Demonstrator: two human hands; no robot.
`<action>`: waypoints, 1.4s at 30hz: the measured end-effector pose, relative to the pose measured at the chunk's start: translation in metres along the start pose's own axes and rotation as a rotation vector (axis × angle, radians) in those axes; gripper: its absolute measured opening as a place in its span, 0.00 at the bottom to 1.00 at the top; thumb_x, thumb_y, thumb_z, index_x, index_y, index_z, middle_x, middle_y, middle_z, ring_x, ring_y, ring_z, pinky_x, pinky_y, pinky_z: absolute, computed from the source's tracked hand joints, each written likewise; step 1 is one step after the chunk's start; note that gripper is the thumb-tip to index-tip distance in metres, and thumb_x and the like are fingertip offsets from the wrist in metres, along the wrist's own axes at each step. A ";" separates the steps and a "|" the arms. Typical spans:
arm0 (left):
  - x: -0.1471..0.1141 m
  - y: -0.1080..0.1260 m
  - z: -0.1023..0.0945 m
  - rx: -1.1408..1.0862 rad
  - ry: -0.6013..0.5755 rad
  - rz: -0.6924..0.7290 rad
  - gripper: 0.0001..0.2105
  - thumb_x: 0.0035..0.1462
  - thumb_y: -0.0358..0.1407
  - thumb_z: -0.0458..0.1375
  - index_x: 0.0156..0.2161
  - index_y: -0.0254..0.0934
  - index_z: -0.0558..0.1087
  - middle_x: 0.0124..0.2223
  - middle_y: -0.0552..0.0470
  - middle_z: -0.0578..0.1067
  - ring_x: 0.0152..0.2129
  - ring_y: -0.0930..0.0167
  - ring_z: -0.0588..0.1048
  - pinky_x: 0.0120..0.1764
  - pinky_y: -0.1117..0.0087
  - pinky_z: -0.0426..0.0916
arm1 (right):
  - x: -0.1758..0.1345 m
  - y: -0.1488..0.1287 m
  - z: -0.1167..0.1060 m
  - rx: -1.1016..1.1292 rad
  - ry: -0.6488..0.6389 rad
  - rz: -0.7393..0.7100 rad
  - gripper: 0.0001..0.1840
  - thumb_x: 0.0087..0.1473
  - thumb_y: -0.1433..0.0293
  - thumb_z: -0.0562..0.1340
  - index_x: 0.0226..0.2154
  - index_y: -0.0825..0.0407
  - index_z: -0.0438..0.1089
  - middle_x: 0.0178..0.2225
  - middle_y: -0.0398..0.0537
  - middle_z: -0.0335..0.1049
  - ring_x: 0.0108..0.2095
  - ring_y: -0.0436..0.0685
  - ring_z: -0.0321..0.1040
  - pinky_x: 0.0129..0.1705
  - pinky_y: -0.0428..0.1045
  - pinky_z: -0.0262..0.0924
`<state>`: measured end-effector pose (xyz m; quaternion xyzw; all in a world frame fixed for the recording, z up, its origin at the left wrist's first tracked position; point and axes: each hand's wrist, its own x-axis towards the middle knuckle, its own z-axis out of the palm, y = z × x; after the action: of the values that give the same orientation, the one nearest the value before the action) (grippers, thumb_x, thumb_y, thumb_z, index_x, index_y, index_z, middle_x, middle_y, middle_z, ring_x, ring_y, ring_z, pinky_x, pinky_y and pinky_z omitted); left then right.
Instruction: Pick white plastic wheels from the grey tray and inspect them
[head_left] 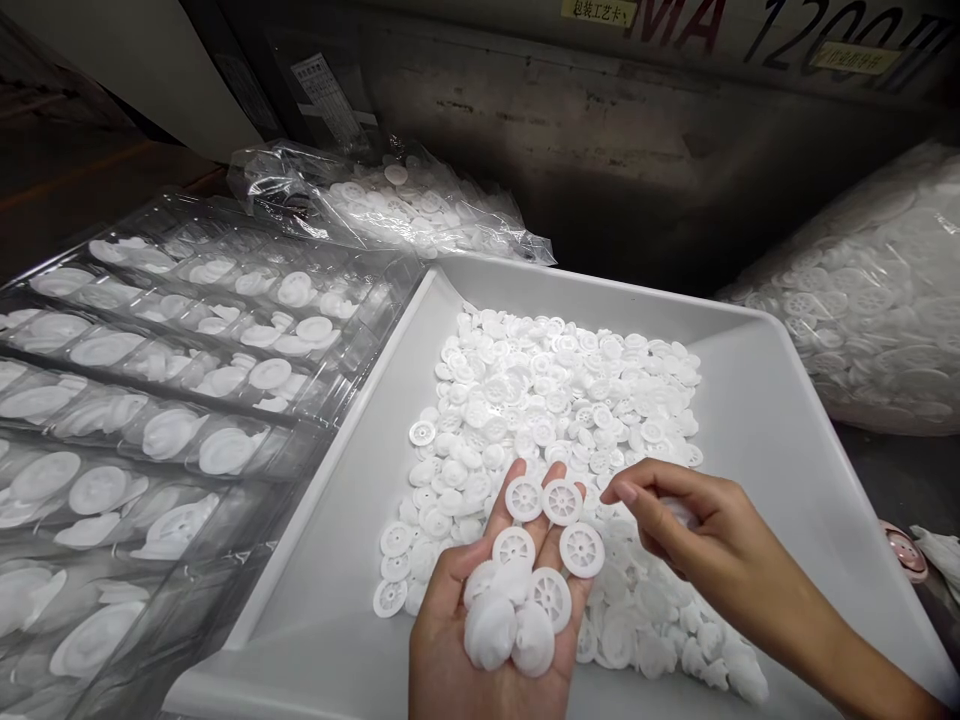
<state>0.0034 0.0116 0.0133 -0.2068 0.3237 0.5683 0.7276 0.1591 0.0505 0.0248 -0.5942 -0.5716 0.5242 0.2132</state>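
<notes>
My left hand (pixel 480 640) is palm up over the tray, its fingers stretched out beneath several small white plastic wheels (pixel 551 598). Some show a spoked face; the rounded white pieces nearer the wrist are less distinct. To its right, my right hand (pixel 675 530) is curled, thumb against the forefinger. A white plastic piece (pixel 681 511) shows partly inside those curled fingers; its shape is mostly hidden. Below both hands, a pile of similar white wheels (pixel 540 400) covers the middle of the pale grey tray (pixel 315 590).
Clear plastic blister trays (pixel 300 470) holding white parts lie stacked on the left. A clear bag (pixel 427 205) of white discs rests behind the grey tray, and a larger full bag (pixel 877 300) bulges at the right. A dark machine panel (pixel 562 120) stands at the back.
</notes>
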 end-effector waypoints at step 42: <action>0.002 0.000 -0.006 -0.016 -0.112 -0.088 0.25 0.50 0.32 0.51 0.55 0.40 0.64 0.55 0.43 0.70 0.53 0.64 0.66 0.54 0.64 0.60 | -0.014 -0.015 0.002 -0.827 -0.196 -1.094 0.21 0.61 0.79 0.44 0.30 0.59 0.71 0.19 0.44 0.65 0.19 0.50 0.64 0.18 0.46 0.56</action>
<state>0.0019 0.0090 0.0074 -0.1944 0.2684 0.5488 0.7674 0.1535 0.0406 0.0423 -0.2032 -0.9585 0.1317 0.1503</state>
